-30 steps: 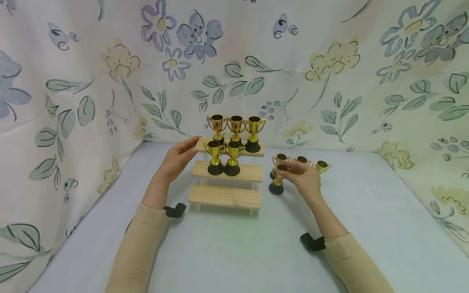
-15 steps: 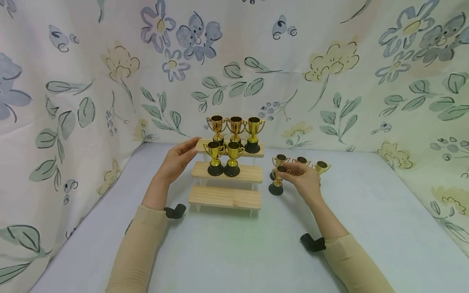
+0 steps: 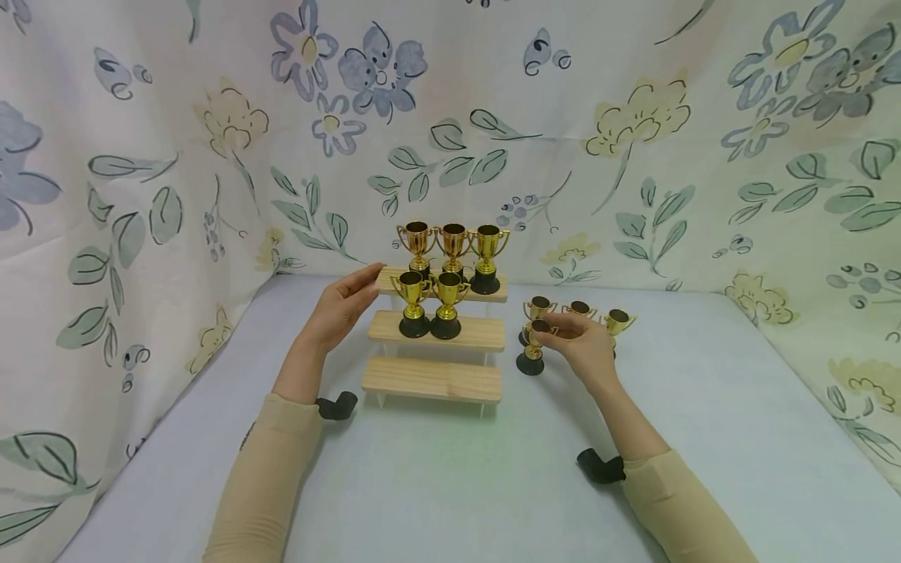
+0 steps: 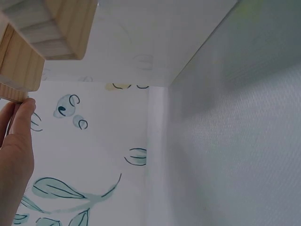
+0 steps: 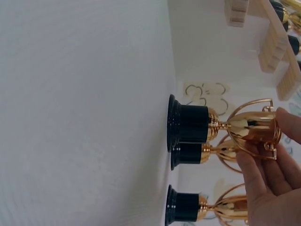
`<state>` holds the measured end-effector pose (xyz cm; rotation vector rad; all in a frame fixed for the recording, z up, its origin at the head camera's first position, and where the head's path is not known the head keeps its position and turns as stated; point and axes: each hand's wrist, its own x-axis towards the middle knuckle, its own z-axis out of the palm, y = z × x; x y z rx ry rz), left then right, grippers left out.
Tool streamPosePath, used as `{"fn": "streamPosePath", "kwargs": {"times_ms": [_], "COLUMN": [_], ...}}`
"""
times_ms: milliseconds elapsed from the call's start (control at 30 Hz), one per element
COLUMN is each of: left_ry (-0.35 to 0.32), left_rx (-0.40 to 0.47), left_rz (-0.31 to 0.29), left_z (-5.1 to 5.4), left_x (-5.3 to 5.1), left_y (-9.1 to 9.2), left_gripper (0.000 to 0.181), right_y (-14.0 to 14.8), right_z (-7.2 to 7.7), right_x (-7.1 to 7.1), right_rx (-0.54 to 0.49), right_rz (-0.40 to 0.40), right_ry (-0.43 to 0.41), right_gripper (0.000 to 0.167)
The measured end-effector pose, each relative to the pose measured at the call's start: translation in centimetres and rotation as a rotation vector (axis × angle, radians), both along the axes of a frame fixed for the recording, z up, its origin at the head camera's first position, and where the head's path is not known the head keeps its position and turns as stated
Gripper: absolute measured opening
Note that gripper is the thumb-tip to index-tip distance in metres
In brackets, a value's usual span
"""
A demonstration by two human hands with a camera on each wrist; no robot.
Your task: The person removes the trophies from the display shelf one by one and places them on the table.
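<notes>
My right hand [image 3: 588,346] pinches the cup of a small gold trophy [image 5: 193,122] between thumb and fingers. Its black base stands upright on the table, to the right of a three-step wooden display stand [image 3: 431,379]. Behind it are three more trophies, partly hidden by the hand; one of them is a yellow-gold trophy [image 3: 619,320]. My left hand [image 3: 336,309] touches the left end of the stand's top step [image 4: 13,92] with extended fingertips. On that step stand three trophies [image 3: 487,254], two of them coppery. The middle step bears two yellow-gold trophies [image 3: 447,305].
The stand's wooden steps rest on clear supports on a white-covered table [image 3: 450,485]. A floral curtain [image 3: 450,117] hangs behind the table and along its sides. Each wrist carries a black camera mount [image 3: 601,466].
</notes>
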<state>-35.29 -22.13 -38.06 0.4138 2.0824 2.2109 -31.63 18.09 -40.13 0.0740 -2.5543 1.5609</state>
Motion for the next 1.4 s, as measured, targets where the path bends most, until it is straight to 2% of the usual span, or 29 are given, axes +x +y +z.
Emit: {"fn": "streamPosePath", "kwargs": {"times_ms": [1167,1400], "left_ry": [0.000,-0.001], "left_rx": [-0.005,-0.007], "left_rz": [0.002,0.001], "left_z": [0.07,0.04], "left_x": [0.02,0.05], "left_y": [0.06,0.02], "left_gripper": [0.056,0.056], "right_y": [0.05,-0.07], "right_z": [-0.14,0.10], "right_x": [-0.10,-0.04], "right_rx": [0.002,-0.017], "right_rz": [0.009,-0.021], "right_ry": [0.003,0.013], "right_gripper": [0.048,0.048]}}
